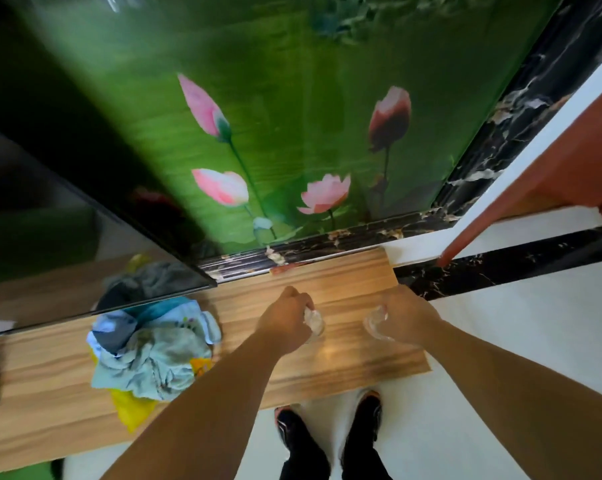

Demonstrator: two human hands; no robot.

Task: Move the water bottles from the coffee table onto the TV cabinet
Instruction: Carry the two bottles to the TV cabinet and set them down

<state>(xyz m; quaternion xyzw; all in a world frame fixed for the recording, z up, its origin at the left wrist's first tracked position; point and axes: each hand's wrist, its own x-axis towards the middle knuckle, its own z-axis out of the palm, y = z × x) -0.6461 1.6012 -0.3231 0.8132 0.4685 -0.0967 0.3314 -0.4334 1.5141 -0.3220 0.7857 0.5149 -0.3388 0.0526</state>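
I stand at the wooden TV cabinet (355,271), looking down on its right end. My left hand (285,318) is closed around a clear water bottle (315,322), seen from above and mostly hidden under the fingers. My right hand (405,315) grips a second clear water bottle (374,323) near the cabinet's right edge. Both bottles are over the cabinet top; whether their bases touch the wood cannot be told.
A pile of crumpled light-blue cloth on a yellow bag (150,351) lies on the cabinet to the left of my hands. A TV screen (50,220) rises at the left. Behind is a green lotus wall panel (292,133). My shoes (327,420) stand on white floor.
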